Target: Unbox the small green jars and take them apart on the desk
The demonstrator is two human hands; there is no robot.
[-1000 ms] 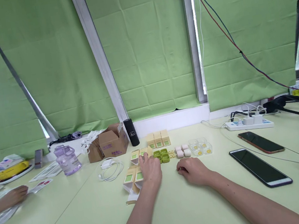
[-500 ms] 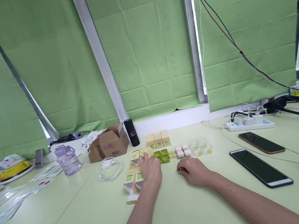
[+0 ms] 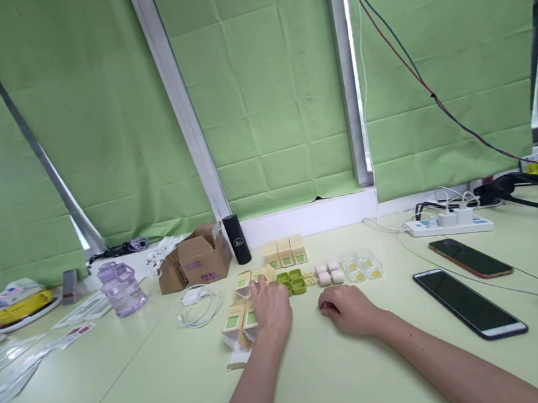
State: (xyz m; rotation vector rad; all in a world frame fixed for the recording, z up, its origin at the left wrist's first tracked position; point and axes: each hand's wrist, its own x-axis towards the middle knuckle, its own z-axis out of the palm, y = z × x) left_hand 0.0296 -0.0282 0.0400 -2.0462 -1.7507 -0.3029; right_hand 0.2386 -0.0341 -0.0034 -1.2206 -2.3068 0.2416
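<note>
Left hand (image 3: 271,309): fingers flat and spread, resting on the small cream cardboard boxes with green labels (image 3: 237,319). Right hand (image 3: 350,309): fingers curled narrow, resting on the pale green table (image 3: 176,390); cannot tell if they hold anything. Just beyond the fingertips: small green plastic cases (image 3: 292,282).

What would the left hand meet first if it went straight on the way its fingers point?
Likely the cream box with a green label at its fingertips; the left hand seems to touch it, though depth is unclear.
</note>
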